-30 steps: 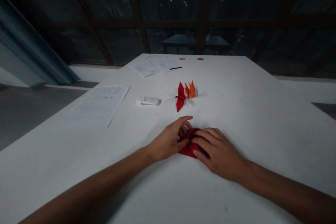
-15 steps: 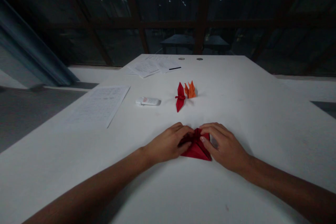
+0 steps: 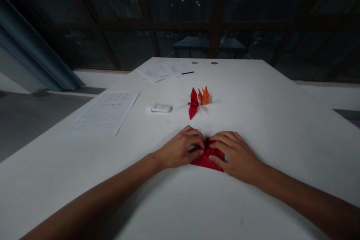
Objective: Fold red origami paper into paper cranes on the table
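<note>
A person works folded red paper (image 3: 206, 162) on a white bench (image 3: 270, 120), between a left hand (image 3: 178, 150) at 9 o'clock and a right hand (image 3: 239, 159) at 3 o'clock. The left grip appears closed on the paper, thumb and fingertips meeting at its upper-left part; the right grip curves over the other side, fingertips and thumb touching it, though whether it pinches cannot be told.

Care here would likely mean holding the near edge steady with 1 hand, easing layers into line with the fingertips of the other, then pressing each crease outward from the middle. Light pressure should spare thin points from tearing.

The paper shows a matte face, a long straight edge toward 6 o'clock and slanting folds partly hidden by fingers. At 11 o'clock from it lies a red paper crane (image 3: 193, 109), its wings tapering to 2 points; just beside it, an orange folded figure (image 3: 205, 96) stands in sharp peaks. A smooth, round-ended white case (image 3: 159, 108) rests at 10 o'clock, a flat written sheet (image 3: 105, 114) farther out.
</note>
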Demonstrator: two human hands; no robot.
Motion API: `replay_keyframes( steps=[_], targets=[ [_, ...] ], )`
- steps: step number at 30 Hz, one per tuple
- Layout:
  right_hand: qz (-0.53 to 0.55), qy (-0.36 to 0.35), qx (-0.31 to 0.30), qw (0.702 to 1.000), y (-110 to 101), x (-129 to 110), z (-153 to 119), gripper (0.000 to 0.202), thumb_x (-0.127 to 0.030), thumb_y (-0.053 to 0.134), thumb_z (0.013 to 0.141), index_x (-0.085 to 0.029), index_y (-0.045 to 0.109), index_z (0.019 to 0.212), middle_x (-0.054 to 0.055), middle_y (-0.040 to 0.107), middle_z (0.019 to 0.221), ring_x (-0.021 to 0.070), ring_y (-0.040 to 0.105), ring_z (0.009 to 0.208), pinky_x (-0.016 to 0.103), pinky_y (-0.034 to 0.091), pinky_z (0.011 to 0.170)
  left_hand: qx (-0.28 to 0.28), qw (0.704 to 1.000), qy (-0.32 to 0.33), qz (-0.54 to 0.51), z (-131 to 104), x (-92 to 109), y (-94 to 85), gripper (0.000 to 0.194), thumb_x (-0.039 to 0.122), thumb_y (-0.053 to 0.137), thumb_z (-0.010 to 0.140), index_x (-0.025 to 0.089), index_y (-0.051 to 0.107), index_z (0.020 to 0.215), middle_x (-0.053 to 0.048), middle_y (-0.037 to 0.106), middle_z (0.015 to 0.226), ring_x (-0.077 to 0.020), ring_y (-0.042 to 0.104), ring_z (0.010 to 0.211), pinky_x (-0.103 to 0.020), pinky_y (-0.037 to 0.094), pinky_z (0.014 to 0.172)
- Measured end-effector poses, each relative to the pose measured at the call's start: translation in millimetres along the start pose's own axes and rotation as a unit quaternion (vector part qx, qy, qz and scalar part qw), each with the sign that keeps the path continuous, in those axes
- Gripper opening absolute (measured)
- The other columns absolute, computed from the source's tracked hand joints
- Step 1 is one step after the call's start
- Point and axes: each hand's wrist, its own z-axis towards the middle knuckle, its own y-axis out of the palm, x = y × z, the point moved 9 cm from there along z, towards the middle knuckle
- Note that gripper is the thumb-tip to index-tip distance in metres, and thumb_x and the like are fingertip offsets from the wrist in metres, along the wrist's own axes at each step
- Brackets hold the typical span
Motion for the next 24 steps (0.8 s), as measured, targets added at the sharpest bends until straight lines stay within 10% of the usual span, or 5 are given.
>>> replay_keyframes(
  steps=[6,24],
  targets=[
    [0.014,-0.144,0.011,0.989,-1.0,-21.5,-7.6,0.016,-0.028,0.063,0.095,-0.018,0.071,0.104,0.011,0.073,0.116,0.0267,0.062,0.116,0.05,0.045,0.108,-0.008,1.0,0.003,-0.004,1.6,-3.9,1.1,0.009,0.023,0.064,0.093,0.022,0.073,0.095,-0.005,0.069,0.11,-0.0209,0.058,0.108,-0.036,0.044,0.1],
    [0.027,-0.131,-0.096,0.986,2.8,-20.1,-5.4,0.01,-0.026,0.062,0.094,-0.022,0.071,0.096,0.008,0.066,0.121,0.0241,0.058,0.116,0.046,0.045,0.101,-0.054,0.999,-0.001,0.001,-1.6,-7.7,-3.1,0.022,0.014,0.059,0.092,0.025,0.074,0.103,-0.008,0.058,0.124,-0.0232,0.052,0.12,-0.04,0.042,0.109]
  ],
)
